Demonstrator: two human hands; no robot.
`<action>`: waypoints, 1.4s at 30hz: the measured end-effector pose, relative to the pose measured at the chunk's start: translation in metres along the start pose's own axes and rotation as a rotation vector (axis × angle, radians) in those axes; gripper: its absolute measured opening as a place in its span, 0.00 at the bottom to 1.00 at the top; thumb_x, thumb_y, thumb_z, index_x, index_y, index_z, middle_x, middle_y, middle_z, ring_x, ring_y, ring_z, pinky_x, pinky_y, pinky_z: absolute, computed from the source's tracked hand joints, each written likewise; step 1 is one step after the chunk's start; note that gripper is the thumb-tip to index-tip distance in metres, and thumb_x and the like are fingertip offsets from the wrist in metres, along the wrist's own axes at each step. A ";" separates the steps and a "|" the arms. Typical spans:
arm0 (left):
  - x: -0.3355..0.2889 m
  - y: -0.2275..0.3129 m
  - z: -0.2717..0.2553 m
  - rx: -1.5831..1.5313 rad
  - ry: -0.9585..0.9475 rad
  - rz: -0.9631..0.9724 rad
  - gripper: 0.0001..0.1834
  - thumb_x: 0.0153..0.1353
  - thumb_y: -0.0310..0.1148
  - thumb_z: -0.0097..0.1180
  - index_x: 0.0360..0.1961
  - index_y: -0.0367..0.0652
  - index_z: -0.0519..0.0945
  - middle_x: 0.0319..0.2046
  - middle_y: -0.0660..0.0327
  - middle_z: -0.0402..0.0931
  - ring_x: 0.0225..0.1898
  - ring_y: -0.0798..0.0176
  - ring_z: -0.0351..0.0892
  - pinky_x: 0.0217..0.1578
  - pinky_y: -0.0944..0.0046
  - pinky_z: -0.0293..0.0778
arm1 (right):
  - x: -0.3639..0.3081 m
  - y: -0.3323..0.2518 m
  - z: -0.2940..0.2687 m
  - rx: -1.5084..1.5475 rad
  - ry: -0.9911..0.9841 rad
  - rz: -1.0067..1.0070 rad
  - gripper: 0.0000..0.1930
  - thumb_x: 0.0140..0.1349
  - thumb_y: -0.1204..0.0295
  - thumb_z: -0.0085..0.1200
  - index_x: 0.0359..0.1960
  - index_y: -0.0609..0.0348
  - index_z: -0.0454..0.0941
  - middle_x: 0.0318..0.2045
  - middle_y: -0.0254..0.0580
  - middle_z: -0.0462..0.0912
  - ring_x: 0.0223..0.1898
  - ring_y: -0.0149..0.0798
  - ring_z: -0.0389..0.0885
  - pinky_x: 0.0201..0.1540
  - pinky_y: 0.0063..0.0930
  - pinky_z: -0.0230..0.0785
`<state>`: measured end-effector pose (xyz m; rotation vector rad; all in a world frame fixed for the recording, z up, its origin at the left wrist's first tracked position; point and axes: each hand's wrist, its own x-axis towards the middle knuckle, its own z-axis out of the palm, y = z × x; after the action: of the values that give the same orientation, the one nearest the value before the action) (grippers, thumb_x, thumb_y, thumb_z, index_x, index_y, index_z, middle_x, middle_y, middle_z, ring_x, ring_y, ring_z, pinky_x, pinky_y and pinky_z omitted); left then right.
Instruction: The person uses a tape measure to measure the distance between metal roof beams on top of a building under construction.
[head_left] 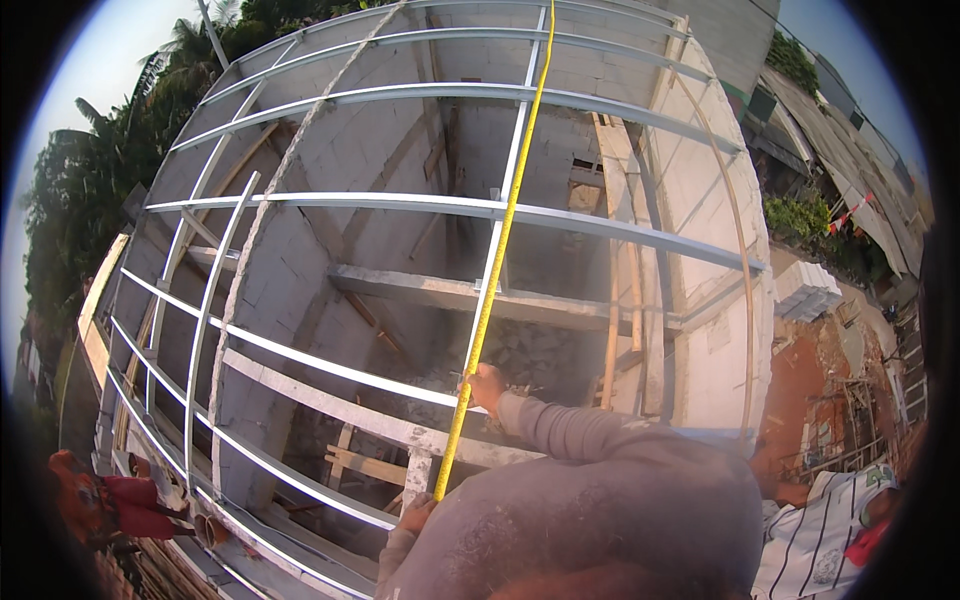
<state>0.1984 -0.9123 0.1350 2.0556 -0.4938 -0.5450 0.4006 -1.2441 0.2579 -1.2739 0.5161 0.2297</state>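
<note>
Yellow tape meas. (495, 270) lies over metal roof frame (400, 203), long axis near-vert. in view, far part leaning a bit R & running out of the top edge, alongside lengthwise rail (533, 60). R hand (487, 387) partway up: fingers pinch the strip, which passes at the fingertips, L of knuckles. L hand (416, 514) at strip's near end, below R hand; finger state there hidden, can't tell.

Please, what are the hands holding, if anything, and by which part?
A long, flat yellow measuring tape: the left hand holds its lowest visible part, and the right hand appears to grip it farther up.
</note>
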 end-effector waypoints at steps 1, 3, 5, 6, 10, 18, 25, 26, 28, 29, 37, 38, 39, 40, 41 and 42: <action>0.005 0.005 0.005 -0.149 0.000 -0.127 0.12 0.66 0.34 0.51 0.45 0.39 0.79 0.40 0.59 0.79 0.43 0.67 0.76 0.47 0.66 0.71 | 0.003 0.004 -0.004 -0.008 0.019 -0.040 0.10 0.67 0.75 0.44 0.46 0.65 0.73 0.30 0.49 0.82 0.28 0.42 0.84 0.29 0.37 0.80; 0.019 0.054 -0.004 -0.286 -0.034 -0.353 0.12 0.65 0.34 0.51 0.44 0.39 0.79 0.39 0.58 0.79 0.43 0.65 0.76 0.47 0.65 0.72 | 0.004 0.009 -0.011 0.036 0.049 -0.040 0.10 0.66 0.76 0.43 0.46 0.66 0.72 0.30 0.50 0.82 0.28 0.41 0.84 0.30 0.36 0.80; 0.028 0.099 -0.018 -0.359 -0.041 -0.502 0.12 0.63 0.34 0.52 0.44 0.38 0.79 0.38 0.57 0.79 0.42 0.64 0.77 0.46 0.64 0.72 | 0.002 0.001 -0.012 0.044 0.051 -0.152 0.10 0.66 0.77 0.43 0.46 0.66 0.71 0.31 0.50 0.82 0.28 0.42 0.84 0.31 0.36 0.80; 0.027 0.085 -0.010 -0.438 -0.021 -0.514 0.12 0.63 0.34 0.52 0.43 0.38 0.79 0.37 0.57 0.80 0.41 0.64 0.77 0.46 0.64 0.72 | 0.000 -0.005 -0.012 0.049 0.050 -0.211 0.10 0.65 0.77 0.43 0.46 0.67 0.71 0.31 0.50 0.82 0.28 0.42 0.84 0.32 0.36 0.80; 0.027 0.022 0.022 -0.553 0.044 -0.420 0.11 0.64 0.34 0.52 0.43 0.38 0.78 0.35 0.59 0.80 0.39 0.66 0.76 0.44 0.64 0.73 | -0.005 -0.021 -0.019 0.114 0.013 -0.218 0.10 0.66 0.76 0.44 0.45 0.68 0.71 0.31 0.50 0.82 0.29 0.42 0.85 0.33 0.35 0.79; 0.038 0.051 0.015 -0.535 0.076 -0.440 0.11 0.70 0.35 0.53 0.44 0.38 0.77 0.35 0.60 0.80 0.39 0.68 0.76 0.43 0.65 0.73 | 0.004 -0.032 -0.031 0.122 0.042 -0.258 0.06 0.67 0.75 0.46 0.39 0.66 0.71 0.30 0.50 0.81 0.27 0.41 0.83 0.32 0.34 0.77; 0.041 0.027 0.028 -0.680 0.141 -0.465 0.10 0.71 0.34 0.51 0.42 0.37 0.78 0.34 0.60 0.80 0.37 0.68 0.76 0.40 0.64 0.73 | 0.008 -0.036 -0.038 0.077 0.026 -0.164 0.07 0.67 0.75 0.46 0.41 0.65 0.72 0.30 0.49 0.82 0.27 0.40 0.83 0.30 0.34 0.76; 0.039 0.026 0.028 -0.681 0.145 -0.467 0.10 0.70 0.34 0.51 0.42 0.37 0.78 0.34 0.60 0.80 0.37 0.68 0.76 0.40 0.64 0.73 | 0.008 -0.034 -0.038 0.072 0.017 -0.152 0.07 0.67 0.74 0.46 0.42 0.65 0.72 0.30 0.49 0.82 0.27 0.40 0.83 0.30 0.34 0.76; 0.041 0.024 0.028 -0.683 0.142 -0.471 0.10 0.70 0.34 0.51 0.42 0.37 0.78 0.33 0.60 0.80 0.37 0.68 0.76 0.40 0.64 0.73 | 0.007 -0.031 -0.037 0.079 0.024 -0.158 0.07 0.67 0.74 0.46 0.42 0.65 0.72 0.31 0.49 0.82 0.27 0.40 0.83 0.29 0.34 0.76; 0.041 0.023 0.028 -0.687 0.139 -0.473 0.10 0.70 0.34 0.51 0.42 0.37 0.78 0.33 0.60 0.80 0.37 0.68 0.76 0.40 0.64 0.73 | 0.006 -0.030 -0.037 0.083 0.028 -0.161 0.07 0.67 0.74 0.46 0.42 0.65 0.72 0.31 0.49 0.82 0.27 0.40 0.83 0.29 0.33 0.76; 0.035 0.016 0.031 -0.699 0.123 -0.492 0.10 0.70 0.34 0.51 0.41 0.37 0.78 0.33 0.60 0.80 0.37 0.68 0.76 0.40 0.64 0.73 | 0.003 -0.024 -0.038 -0.028 0.052 -0.174 0.06 0.67 0.74 0.47 0.41 0.63 0.73 0.31 0.48 0.83 0.28 0.39 0.84 0.22 0.29 0.72; 0.037 0.016 0.031 -0.696 0.120 -0.489 0.10 0.70 0.34 0.51 0.41 0.37 0.79 0.33 0.60 0.80 0.37 0.68 0.76 0.40 0.64 0.73 | 0.002 -0.025 -0.039 -0.015 0.069 -0.185 0.05 0.67 0.74 0.47 0.39 0.63 0.73 0.30 0.48 0.83 0.26 0.38 0.84 0.20 0.29 0.71; 0.038 0.016 0.031 -0.695 0.116 -0.489 0.10 0.70 0.34 0.51 0.41 0.37 0.79 0.33 0.59 0.80 0.37 0.68 0.76 0.40 0.64 0.73 | 0.006 -0.022 -0.041 -0.001 0.069 -0.182 0.05 0.67 0.74 0.48 0.38 0.63 0.73 0.30 0.47 0.83 0.26 0.38 0.84 0.20 0.28 0.71; 0.040 0.015 0.030 -0.693 0.111 -0.486 0.10 0.70 0.34 0.50 0.41 0.37 0.79 0.33 0.59 0.80 0.37 0.68 0.76 0.40 0.64 0.73 | 0.013 -0.015 -0.045 0.013 0.070 -0.180 0.05 0.67 0.74 0.48 0.38 0.63 0.73 0.30 0.47 0.83 0.27 0.38 0.84 0.20 0.28 0.71; 0.039 0.014 0.030 -0.690 0.109 -0.487 0.10 0.70 0.34 0.50 0.41 0.37 0.79 0.33 0.59 0.80 0.37 0.68 0.76 0.40 0.64 0.73 | 0.014 -0.014 -0.044 0.026 0.067 -0.176 0.05 0.67 0.74 0.48 0.38 0.63 0.74 0.30 0.47 0.83 0.27 0.38 0.85 0.20 0.28 0.71; 0.040 0.013 0.030 -0.690 0.107 -0.489 0.10 0.70 0.34 0.50 0.41 0.37 0.79 0.33 0.59 0.80 0.37 0.68 0.76 0.40 0.64 0.73 | 0.015 -0.012 -0.045 0.021 0.075 -0.174 0.05 0.67 0.74 0.49 0.37 0.63 0.74 0.30 0.46 0.83 0.27 0.37 0.85 0.20 0.28 0.71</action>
<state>0.2125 -0.9604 0.1246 1.5073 0.2573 -0.7585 0.4080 -1.2921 0.2522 -1.3030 0.4673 0.0304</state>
